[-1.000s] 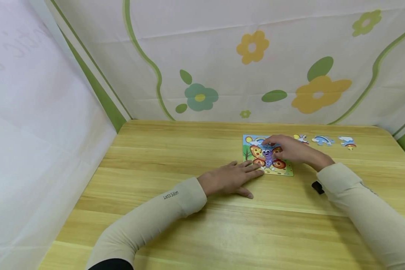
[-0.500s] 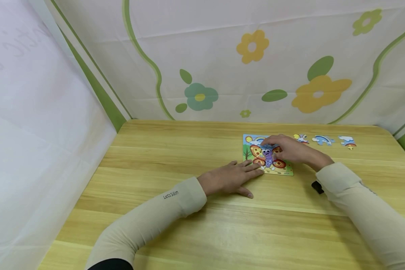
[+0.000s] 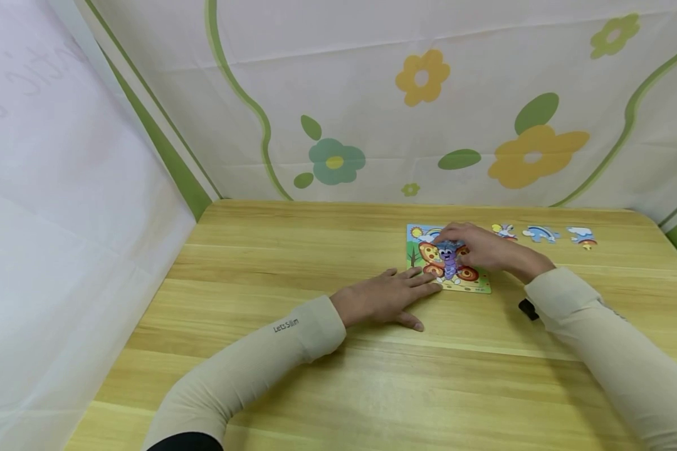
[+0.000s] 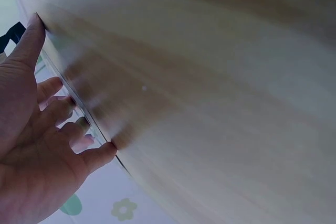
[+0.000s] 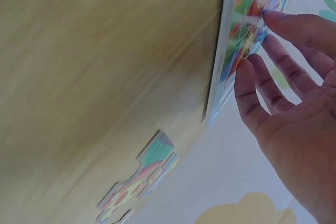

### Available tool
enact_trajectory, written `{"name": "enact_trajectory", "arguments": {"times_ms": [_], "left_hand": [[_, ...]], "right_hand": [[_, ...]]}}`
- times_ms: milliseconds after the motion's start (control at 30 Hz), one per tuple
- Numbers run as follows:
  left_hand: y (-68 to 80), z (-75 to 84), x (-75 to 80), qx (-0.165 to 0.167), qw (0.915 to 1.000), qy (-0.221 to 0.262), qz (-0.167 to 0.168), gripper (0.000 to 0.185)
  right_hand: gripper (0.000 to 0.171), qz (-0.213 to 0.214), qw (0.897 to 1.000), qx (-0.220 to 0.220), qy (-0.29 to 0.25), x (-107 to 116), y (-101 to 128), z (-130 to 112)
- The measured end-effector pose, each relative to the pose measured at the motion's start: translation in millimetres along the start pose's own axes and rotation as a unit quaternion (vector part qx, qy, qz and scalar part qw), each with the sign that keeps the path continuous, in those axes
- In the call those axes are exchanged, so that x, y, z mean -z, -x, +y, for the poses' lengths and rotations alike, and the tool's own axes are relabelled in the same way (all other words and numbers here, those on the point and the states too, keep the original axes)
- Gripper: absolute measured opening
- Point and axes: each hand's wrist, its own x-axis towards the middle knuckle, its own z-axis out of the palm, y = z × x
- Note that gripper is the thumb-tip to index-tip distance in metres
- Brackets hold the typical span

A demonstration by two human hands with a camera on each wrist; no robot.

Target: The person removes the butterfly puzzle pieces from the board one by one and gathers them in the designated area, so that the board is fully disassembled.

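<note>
A square butterfly puzzle board (image 3: 476, 285) lies on the wooden table (image 3: 316, 250). My left hand (image 3: 389, 295) lies flat on the table, and its straight fingertips touch the board's near left corner. My right hand (image 3: 482, 248) reaches over the board from the right, with straight fingers (image 3: 446, 235) resting on the upper part of the picture near the rainbow. In the right wrist view the fingertips (image 5: 270, 17) of my right hand (image 5: 294, 124) touch the board's (image 5: 236, 30) surface. The left wrist view shows my left hand (image 4: 37, 150) spread against the tabletop (image 4: 210, 77).
Three loose puzzle pieces lie in a row right of the board: a small one (image 3: 504, 230), a rainbow piece (image 3: 540, 233) and a cloud piece (image 3: 581, 237); some pieces (image 5: 142, 179) show in the right wrist view. Flowered fabric walls (image 3: 372, 113) close the table's back and sides.
My right hand has slid slightly to the left and away over the board. The left hand and the board have stayed in place.
</note>
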Motion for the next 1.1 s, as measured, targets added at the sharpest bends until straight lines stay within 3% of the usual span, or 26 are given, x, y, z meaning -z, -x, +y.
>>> {"name": "enact_trajectory", "arguments": {"times_ms": [1100], "left_hand": [[-1.1, -0.3, -2.6, 0.003, 1.0000, 0.000, 0.001, 0.084]], "right_hand": [[0.059, 0.011, 0.999, 0.022, 0.024, -0.3, -3.9, -3.9]]}}
